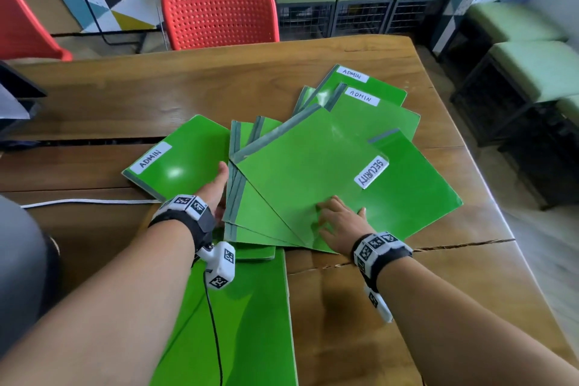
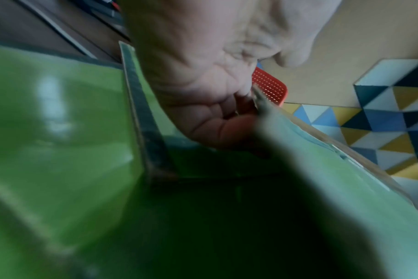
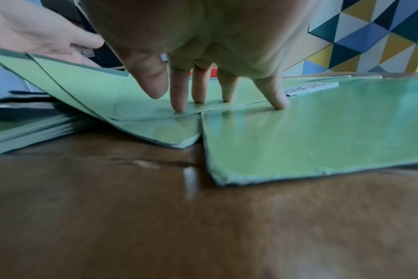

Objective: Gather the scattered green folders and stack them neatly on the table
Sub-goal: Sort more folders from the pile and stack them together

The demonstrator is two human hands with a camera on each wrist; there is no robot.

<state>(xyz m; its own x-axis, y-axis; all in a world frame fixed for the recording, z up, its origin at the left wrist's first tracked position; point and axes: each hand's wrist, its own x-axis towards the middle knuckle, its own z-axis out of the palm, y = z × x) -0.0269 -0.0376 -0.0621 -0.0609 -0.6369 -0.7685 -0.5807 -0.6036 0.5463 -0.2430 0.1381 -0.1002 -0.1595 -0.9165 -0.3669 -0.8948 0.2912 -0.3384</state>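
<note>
**Green folders fanned out under two hands**

The right hand [image 1: 340,222] is laid on the SECURITY folder [image 1: 338,178], its fingers [image 3: 179,94] spread and straight, the tips pressed on the glossy cover. The left hand [image 1: 214,188] is set at the grey spines of the fanned folders [image 1: 250,219], its fingers tucked beneath them, the thumb lying on the ADMIN folder [image 1: 178,163] to the left. Two more ADMIN-labelled folders [image 1: 372,106] are overlapped at the far end. Another green folder [image 1: 250,323] is seen nearest the person. All are spread on the wooden table [image 1: 376,323]; a red chair [image 1: 219,12] is seen beyond it.
</note>
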